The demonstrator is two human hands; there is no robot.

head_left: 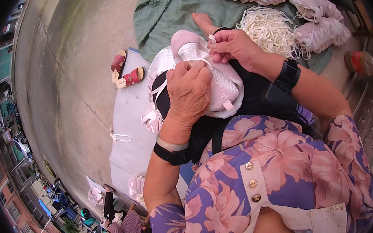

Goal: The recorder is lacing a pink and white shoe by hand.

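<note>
Resting on your lap: pink-and-white shoe (224,83), toe away from you, heel tab twd your shirt (280,157).

Your L hand (189,89): fingers bent in, close tog., over the L side of the shoe opening; can't tell what, if anything, they pinch, as the knuckles hide it.

Your R hand (241,46): thumb & index nipped tog. on a white lace (212,39), its end poking up btwn them, just R of the toe section.

Surroundings: tangled pile of white laces (268,32) beyond your R wrist, on green cloth (157,27); bundled pink shoe parts (322,36) to its R. Red-strapped sandals (131,78) well off to your L, by a pale sheet (124,118) w/ a loose white loop (121,137) on it. Person in striped top (126,230) at lower L.
</note>
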